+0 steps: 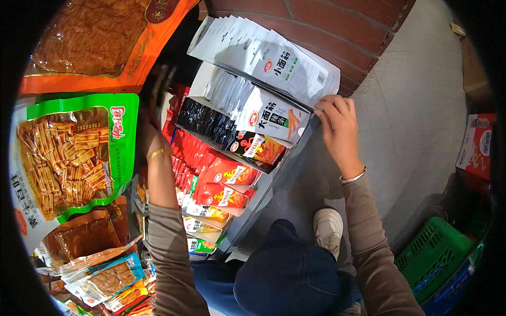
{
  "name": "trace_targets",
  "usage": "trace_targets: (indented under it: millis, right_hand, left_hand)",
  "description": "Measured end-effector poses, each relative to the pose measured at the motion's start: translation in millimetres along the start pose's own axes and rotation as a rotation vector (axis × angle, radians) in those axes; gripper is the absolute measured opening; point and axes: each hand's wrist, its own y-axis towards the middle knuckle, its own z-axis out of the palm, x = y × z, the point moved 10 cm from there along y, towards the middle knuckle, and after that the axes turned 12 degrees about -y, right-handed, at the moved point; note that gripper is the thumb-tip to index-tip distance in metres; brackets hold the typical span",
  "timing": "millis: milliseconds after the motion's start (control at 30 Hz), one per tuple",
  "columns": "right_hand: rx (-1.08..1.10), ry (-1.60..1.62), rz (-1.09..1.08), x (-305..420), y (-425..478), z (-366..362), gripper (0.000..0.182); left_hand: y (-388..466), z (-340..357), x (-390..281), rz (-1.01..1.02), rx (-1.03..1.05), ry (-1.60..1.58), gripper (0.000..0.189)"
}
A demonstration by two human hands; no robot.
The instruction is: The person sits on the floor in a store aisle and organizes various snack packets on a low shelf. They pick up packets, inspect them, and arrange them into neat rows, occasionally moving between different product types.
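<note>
My right hand (pixel 339 125) has its thumb and fingertips closed on the front corner of the upper display box (pixel 334 75). That box holds a row of white snack packets (pixel 290 65). Right beside it stand a carton of white packets (pixel 272 116) with pictured strips and black packets (pixel 257 146). My left hand (pixel 152 132) reaches behind the row, near the box's rear side. It lies in shadow and is blurred, so its fingers and anything in them cannot be made out.
Red packets (pixel 227 172) fill the shelf nearer me. Large bagged snacks (pixel 71 158) hang at left. A brick-patterned surface (pixel 336 27) borders the far side. On the right are a green plastic basket (pixel 435 249), a red and white carton (pixel 476 142) and grey floor (pixel 411 118).
</note>
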Motion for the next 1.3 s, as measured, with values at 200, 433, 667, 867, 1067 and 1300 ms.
trace_targets:
  millis: [200, 433, 667, 867, 1067, 1300]
  right_hand:
    - [0.037, -0.01, 0.002, 3, -2, 1, 0.016]
    - [-0.084, 0.067, 0.159, -8, -22, -25, 0.034]
    - [0.023, 0.427, 0.509, -16, -60, -34, 0.035]
    - [0.883, 1.35, 0.843, 61, -117, 30, 0.065]
    - [0.808, 1.428, 0.869, 74, -134, 31, 0.045]
    - [0.592, 1.271, 0.685, 79, -121, 35, 0.037]
  left_hand:
    - [-108, 20, -44, 0.002, 0.253, 0.088, 0.02]
    - [-151, 38, -45, -0.091, 0.426, 0.213, 0.018]
    - [-196, 92, -88, 0.186, 0.79, 0.531, 0.016]
    - [-289, 144, -133, 0.803, 1.332, 0.676, 0.009]
    - [-277, 104, -143, 0.798, 1.082, 0.736, 0.021]
    - [-242, 64, -93, 0.276, 0.936, 0.472, 0.046]
